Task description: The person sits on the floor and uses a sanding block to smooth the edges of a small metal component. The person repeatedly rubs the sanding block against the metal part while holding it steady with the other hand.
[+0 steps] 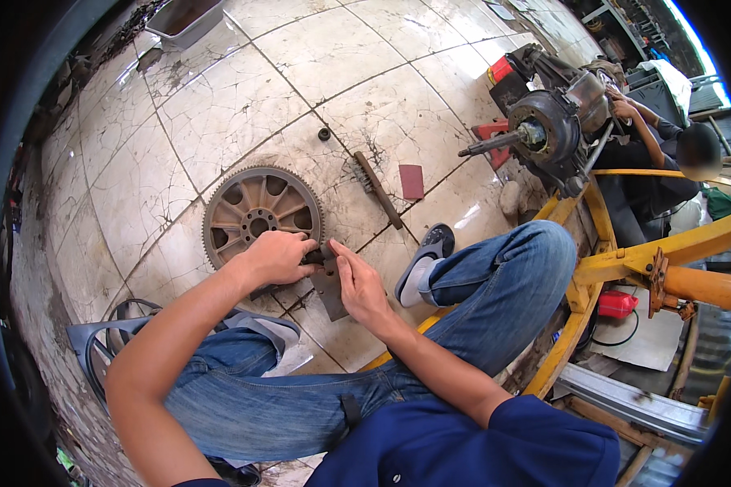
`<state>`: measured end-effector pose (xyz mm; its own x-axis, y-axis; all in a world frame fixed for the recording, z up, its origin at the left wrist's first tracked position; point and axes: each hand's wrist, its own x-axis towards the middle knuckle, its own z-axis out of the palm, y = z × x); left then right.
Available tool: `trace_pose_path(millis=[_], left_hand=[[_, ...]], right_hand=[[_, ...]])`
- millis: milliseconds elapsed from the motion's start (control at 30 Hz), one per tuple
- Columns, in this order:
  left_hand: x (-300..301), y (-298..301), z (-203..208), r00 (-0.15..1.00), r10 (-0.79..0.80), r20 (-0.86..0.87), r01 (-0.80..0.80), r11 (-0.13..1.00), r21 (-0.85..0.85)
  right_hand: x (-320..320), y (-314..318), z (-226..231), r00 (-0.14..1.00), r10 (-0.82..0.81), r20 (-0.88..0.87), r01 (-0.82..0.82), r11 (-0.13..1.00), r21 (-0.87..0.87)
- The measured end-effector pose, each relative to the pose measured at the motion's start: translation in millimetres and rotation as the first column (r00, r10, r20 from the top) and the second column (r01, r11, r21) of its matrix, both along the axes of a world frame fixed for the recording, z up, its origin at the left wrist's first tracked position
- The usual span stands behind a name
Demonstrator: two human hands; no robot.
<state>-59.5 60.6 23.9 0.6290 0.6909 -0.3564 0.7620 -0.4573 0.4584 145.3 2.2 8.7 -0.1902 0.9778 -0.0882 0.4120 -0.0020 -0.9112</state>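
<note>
My left hand (pixel 280 256) is closed, its fingers pinching a small dark cylindrical metal part (pixel 313 255) just above the floor. On the other side, the fingertips of my right hand (pixel 361 284) press together at the end of that part. A dark grey sheet (pixel 328 294) hangs or lies below the part, beside my right hand's fingers; whether the hand grips it is hard to see. Close to my left hand, a toothed flywheel (pixel 288 206) lies flat on the tiles. A wire brush (pixel 378 190) and a reddish-brown square of sandpaper (pixel 411 182) lie farther right.
A small black ring-shaped part (pixel 324 134) sits beyond the flywheel. At right stands a greasy gearbox assembly (pixel 548 130) on a red stand, with another person's hands (pixel 623 107) at it. A yellow steel frame (pixel 593 276) runs beside my knee. A grey tub (pixel 185 23) is far left.
</note>
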Motion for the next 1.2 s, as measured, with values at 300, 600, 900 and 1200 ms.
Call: trace_pose_path(millis=[300,600,900,1200], left_hand=[[4,-3,7,1.000,0.025,0.004,-0.025,1.000,0.001],[2,-3,1,1.000,0.004,0.017,-0.005,0.998,0.055],[1,-7,-2,1.000,0.013,0.004,-0.013,0.996,0.086],[-2,-2,-1,1.000,-0.013,-0.021,0.015,0.995,0.101]], right_hand=[[2,2,3,0.998,0.017,0.068,-0.005,0.986,-0.167],[1,4,6,0.997,0.026,0.066,-0.010,0.972,-0.235],[1,-6,-14,0.999,-0.011,-0.030,0.010,0.999,-0.041],[-3,-6,-14,0.986,0.015,0.163,0.023,0.973,-0.230]])
